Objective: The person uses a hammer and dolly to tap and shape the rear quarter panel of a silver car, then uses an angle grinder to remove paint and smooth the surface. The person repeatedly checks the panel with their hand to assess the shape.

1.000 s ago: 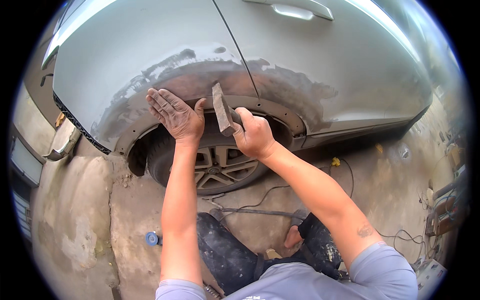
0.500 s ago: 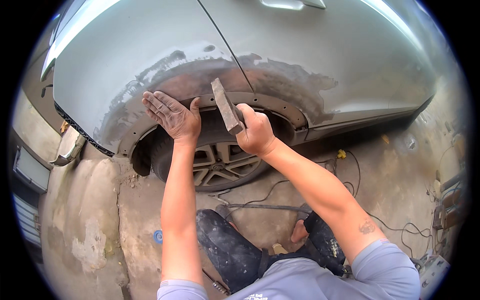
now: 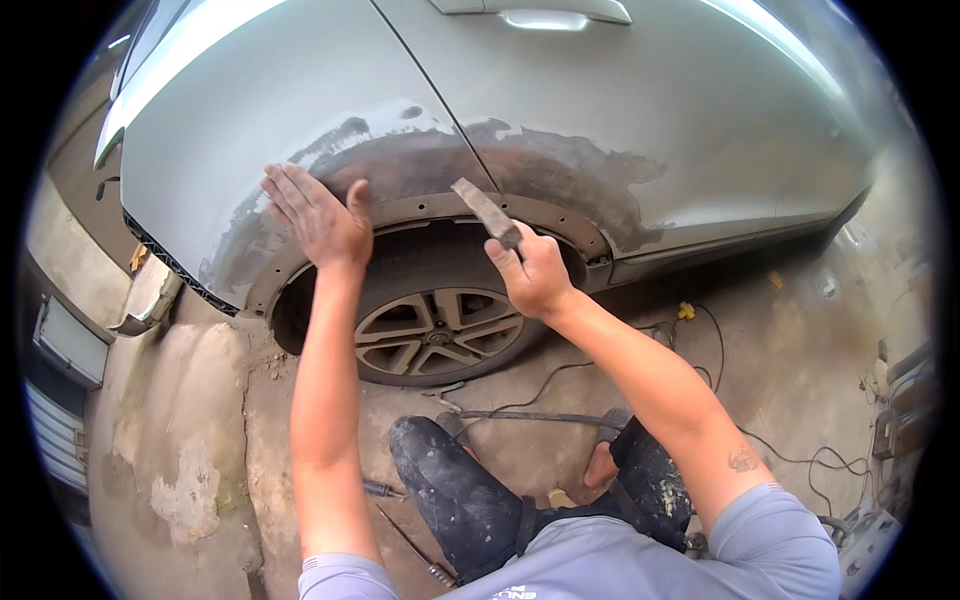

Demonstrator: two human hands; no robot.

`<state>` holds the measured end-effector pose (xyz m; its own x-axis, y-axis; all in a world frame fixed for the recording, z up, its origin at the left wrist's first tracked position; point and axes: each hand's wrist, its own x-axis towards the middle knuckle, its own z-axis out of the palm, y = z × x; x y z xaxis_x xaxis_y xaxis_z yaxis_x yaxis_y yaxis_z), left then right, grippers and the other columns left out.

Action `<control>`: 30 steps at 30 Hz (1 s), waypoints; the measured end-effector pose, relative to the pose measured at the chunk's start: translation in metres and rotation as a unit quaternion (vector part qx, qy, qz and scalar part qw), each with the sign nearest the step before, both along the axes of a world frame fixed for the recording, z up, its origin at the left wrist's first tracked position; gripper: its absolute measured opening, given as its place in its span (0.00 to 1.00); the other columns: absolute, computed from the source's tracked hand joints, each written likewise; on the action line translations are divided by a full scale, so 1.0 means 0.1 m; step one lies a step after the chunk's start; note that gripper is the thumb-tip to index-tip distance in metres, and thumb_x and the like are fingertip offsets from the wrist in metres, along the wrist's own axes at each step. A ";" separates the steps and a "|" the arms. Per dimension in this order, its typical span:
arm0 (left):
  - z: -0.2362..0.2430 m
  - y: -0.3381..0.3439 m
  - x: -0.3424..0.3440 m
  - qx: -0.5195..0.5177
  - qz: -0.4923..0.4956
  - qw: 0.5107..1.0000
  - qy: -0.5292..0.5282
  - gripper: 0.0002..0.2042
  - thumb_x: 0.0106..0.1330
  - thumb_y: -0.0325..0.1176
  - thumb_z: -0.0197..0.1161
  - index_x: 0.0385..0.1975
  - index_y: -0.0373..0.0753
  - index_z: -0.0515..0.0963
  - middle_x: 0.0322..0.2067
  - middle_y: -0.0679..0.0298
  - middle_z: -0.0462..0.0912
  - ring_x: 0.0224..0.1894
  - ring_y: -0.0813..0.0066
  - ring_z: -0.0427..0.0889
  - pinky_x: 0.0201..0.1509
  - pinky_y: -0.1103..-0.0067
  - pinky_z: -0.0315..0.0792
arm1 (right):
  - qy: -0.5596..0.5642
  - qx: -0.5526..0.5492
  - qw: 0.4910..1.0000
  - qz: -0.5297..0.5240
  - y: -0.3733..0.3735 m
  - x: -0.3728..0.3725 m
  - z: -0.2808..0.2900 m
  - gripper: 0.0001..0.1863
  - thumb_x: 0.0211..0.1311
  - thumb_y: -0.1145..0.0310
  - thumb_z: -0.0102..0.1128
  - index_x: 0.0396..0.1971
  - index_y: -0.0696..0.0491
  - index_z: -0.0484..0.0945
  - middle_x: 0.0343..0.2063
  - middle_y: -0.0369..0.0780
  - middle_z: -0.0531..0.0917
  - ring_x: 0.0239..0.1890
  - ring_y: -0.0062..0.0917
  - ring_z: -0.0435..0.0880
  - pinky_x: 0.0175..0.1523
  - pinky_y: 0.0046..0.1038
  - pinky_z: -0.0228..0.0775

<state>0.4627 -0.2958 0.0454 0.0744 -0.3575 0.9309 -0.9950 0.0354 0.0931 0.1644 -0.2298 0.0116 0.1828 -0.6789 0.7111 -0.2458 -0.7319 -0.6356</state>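
A silver-grey car panel [image 3: 250, 110] spans the upper view, with a dull, sanded band [image 3: 400, 155] in grey and reddish brown along the wheel arch. My left hand [image 3: 322, 222] is at the left part of this band, fingers stretched and thumb apart, holding nothing; whether the palm touches the panel I cannot tell. In my right hand [image 3: 538, 275] is a narrow brown sanding block [image 3: 483, 207], gripped at its lower end and tilted up to the left. The block is in front of the arch edge, and its contact with the panel is unclear.
Below the arch is the wheel [image 3: 440, 330] with its spoked rim. A black hose [image 3: 540, 414] and thin cables cross the concrete floor. A long thin tool [image 3: 425, 560] and a dark-handled one [image 3: 380, 489] lie by my left knee. Equipment [image 3: 868, 545] stands at right.
My left hand has moved left and slightly up along the arch. My right hand has shifted right and a little down with the block, which is now turned more edge-on.
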 end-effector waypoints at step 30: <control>0.79 -0.12 1.88 -0.021 0.115 0.957 0.265 0.60 0.69 0.80 0.41 0.79 0.23 0.43 0.81 0.37 0.41 0.84 0.45 0.38 0.85 0.54 0.35 | -0.008 0.316 0.939 -0.133 1.91 -2.02 -1.99 0.20 0.73 0.55 0.66 0.29 0.58 0.78 0.18 0.33 0.78 0.20 0.16 0.73 0.25 0.28 0.63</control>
<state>0.6503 -0.3078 0.1245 0.6118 -0.2381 0.7544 -0.7908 -0.1633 0.5898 -0.0378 -0.0386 -0.1876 -0.0604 -0.9865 0.1525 -0.3544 -0.1217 -0.9271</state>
